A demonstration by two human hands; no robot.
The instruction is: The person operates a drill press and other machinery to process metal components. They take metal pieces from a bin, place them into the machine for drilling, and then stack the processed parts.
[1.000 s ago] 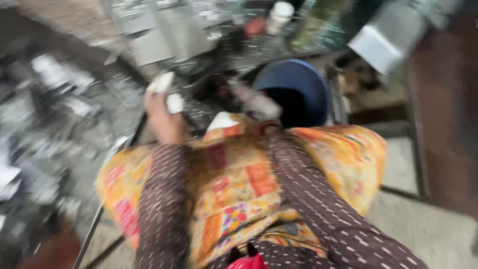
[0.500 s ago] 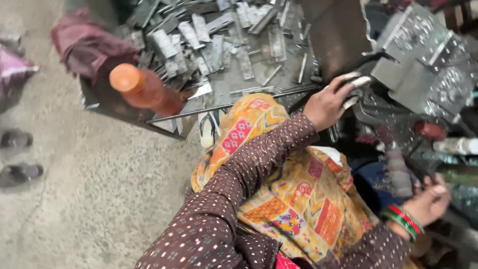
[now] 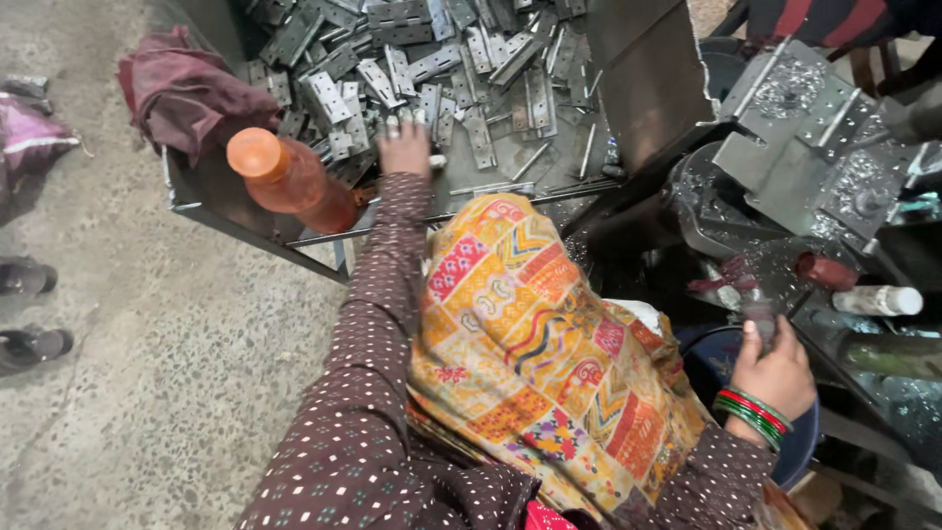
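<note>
Now left hand [image 3: 404, 147] — fingers spread — rests on metal hinges [image 3: 432, 69].

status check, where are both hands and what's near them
Left hand flat on metal hinges in tray. Right hand gripping dark machine handle. Orange bottle stands beside left arm.

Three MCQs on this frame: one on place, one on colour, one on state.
1. Where does the left hand reach?
A. the tray of metal hinges
B. the floor
C. the white tube

2. What colour is the bottle at the tray's corner?
A. blue
B. orange
C. black

3. What is the right hand doing?
A. lying flat and open
B. gripping a dark handle
C. holding a cloth

A: the fingers lie on the hinge pile.
B: cap and body are orange.
B: the fingers curl around the handle.
</note>
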